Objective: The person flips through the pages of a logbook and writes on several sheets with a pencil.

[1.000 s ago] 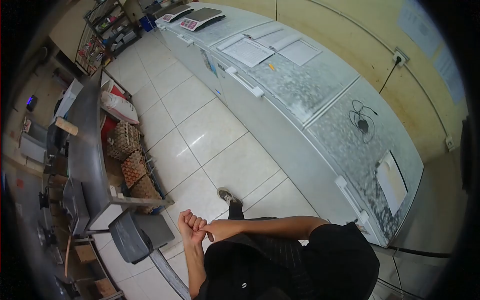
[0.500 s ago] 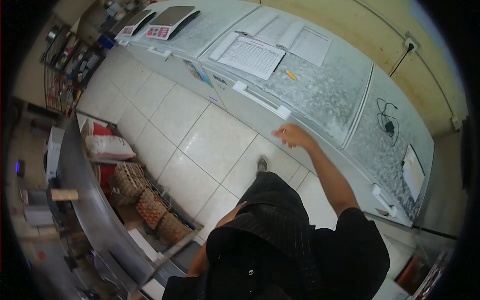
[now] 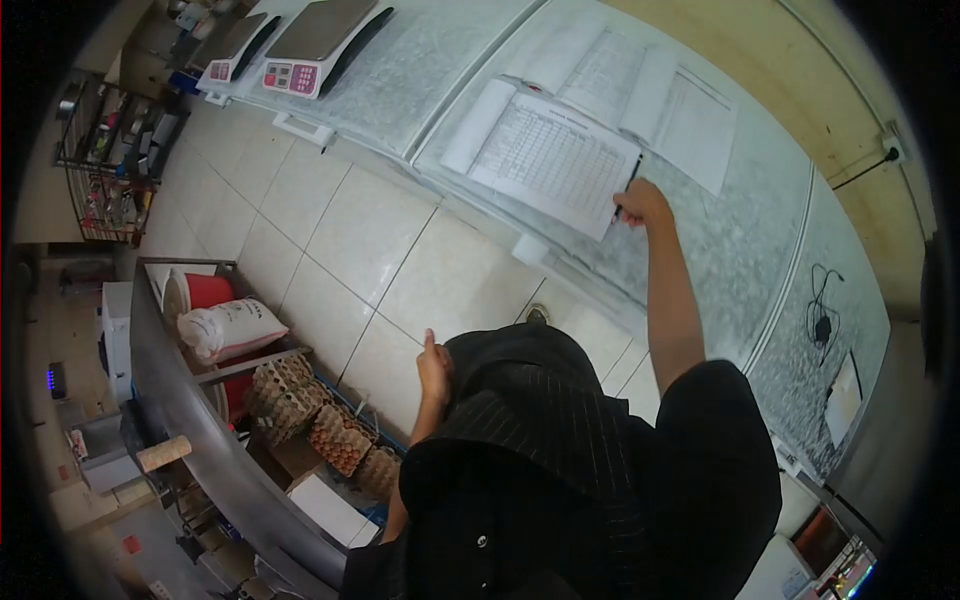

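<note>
Pen [image 3: 636, 170], likely light and stiff, best held mid-barrel, sits pinched in fingers of the right hand [image 3: 643, 204], printed form [image 3: 555, 160] just beside them; left hand [image 3: 433, 372] partly hidden, finger state unclear.

Nothing legible right now | form sheet [image 3: 553, 160], far centre: a heading over a grid, print too fine | sack [image 3: 243, 326], left: dark lettering, all blur | larger scale [image 3: 322, 30], far left: keypad [image 3: 302, 78] marks, unreadable too
</note>
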Action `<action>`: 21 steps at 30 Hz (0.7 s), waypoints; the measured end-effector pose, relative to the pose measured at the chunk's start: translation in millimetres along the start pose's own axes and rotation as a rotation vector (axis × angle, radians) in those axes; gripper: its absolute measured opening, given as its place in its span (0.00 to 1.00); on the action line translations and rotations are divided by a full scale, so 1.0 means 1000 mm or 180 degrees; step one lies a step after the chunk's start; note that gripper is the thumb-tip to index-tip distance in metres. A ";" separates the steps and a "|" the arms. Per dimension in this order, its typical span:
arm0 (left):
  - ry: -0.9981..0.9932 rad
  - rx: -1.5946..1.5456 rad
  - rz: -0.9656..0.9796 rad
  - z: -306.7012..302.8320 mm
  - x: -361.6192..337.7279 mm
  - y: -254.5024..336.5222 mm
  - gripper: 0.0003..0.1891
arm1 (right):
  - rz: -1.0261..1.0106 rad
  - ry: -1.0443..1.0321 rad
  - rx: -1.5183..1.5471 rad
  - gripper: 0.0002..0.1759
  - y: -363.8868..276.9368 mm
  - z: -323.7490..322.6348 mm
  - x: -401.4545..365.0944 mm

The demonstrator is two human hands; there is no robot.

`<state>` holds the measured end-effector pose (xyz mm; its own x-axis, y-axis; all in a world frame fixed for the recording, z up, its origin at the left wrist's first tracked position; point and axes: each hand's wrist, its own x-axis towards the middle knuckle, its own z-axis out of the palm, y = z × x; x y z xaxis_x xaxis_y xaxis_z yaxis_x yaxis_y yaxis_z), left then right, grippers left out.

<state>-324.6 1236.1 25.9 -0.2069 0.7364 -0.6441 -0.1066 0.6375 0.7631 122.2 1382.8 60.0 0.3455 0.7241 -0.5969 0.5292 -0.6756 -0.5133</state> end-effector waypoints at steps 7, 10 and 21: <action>-0.0476 0.1473 0.1146 0.024 0.153 0.128 0.30 | 0.0444 0.0670 0.0059 0.16 -0.013 0.009 -0.019; -0.0967 0.1899 0.2134 0.067 0.224 0.217 0.25 | 0.0662 0.0930 0.1465 0.13 0.002 0.012 -0.029; -0.0901 0.3492 0.5522 0.199 0.418 0.353 0.13 | -0.0678 0.2491 0.2859 0.08 -0.154 0.118 -0.029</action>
<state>-254.7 1814.1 15.2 0.7015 0.5274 0.4793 0.5092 -0.8415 0.1807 -60.8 1449.2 83.2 0.8566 0.5107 -0.0731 0.0131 -0.1633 -0.9865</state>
